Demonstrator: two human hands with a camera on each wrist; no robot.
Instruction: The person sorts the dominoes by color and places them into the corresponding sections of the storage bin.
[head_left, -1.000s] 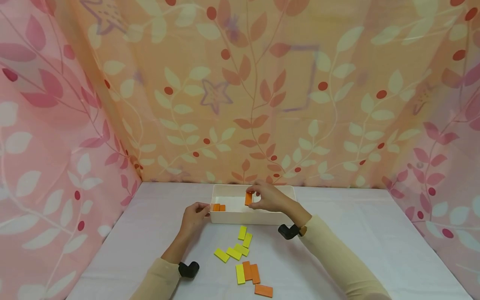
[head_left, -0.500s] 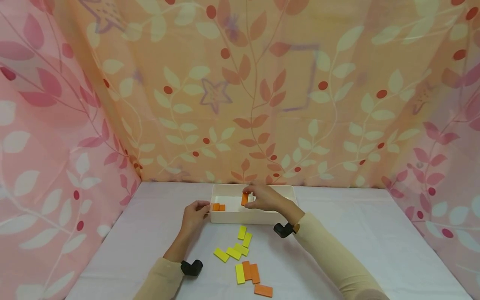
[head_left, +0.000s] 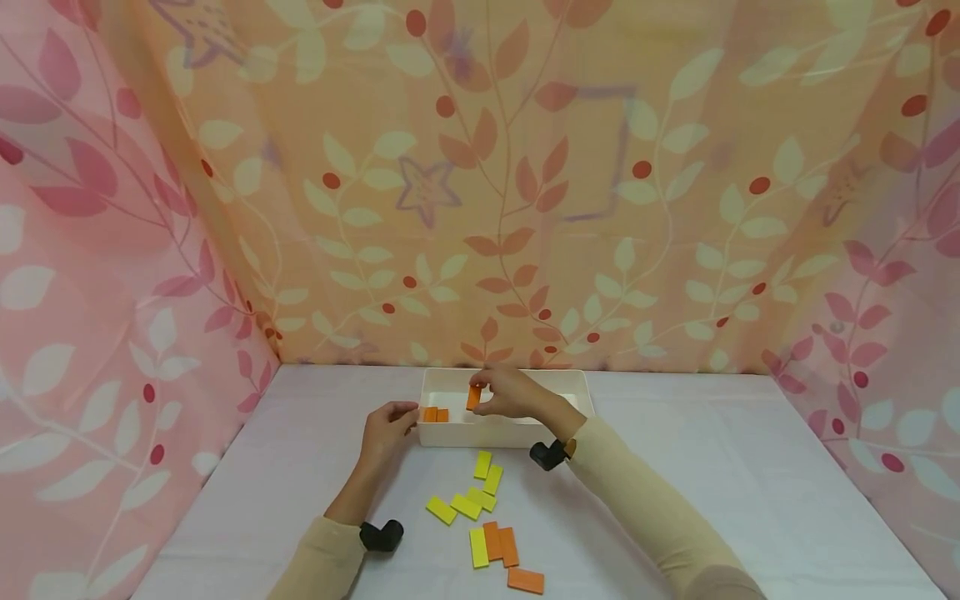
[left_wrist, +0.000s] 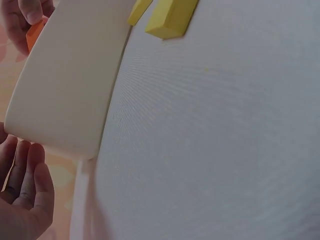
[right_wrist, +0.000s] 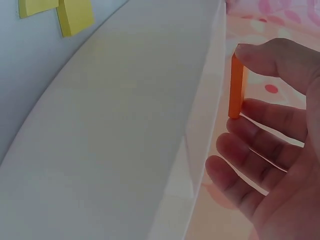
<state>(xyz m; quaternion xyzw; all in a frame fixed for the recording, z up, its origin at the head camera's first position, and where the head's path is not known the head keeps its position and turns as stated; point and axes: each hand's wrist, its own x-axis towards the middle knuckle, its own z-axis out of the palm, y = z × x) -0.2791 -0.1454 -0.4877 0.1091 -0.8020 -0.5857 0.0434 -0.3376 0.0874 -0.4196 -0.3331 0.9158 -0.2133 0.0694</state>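
Note:
My right hand (head_left: 517, 395) pinches an orange domino-like block (head_left: 473, 398) between thumb and fingers, over the white rectangular box (head_left: 480, 435). In the right wrist view this orange block (right_wrist: 236, 90) stands upright beyond the box wall, the lower fingers spread loosely. Two more orange blocks (head_left: 437, 415) stand side by side in the box's front left corner. My left hand (head_left: 385, 435) is at the box's left end, fingertips right at the wall. The left wrist view shows the left hand's fingers (left_wrist: 42, 185) slightly bent beside the box corner, holding nothing.
Several yellow blocks (head_left: 467, 506) lie scattered on the white-covered table (head_left: 300, 467) before the box. Nearer me, one yellow block (head_left: 479, 547) lies against two orange blocks (head_left: 510, 547), with another orange block (head_left: 526, 581) below. A leaf-patterned curtain (head_left: 510, 275) hangs behind the box.
My right hand has moved left over the box with the orange block, toward the two standing orange blocks. My left hand has stayed at the box's left end.

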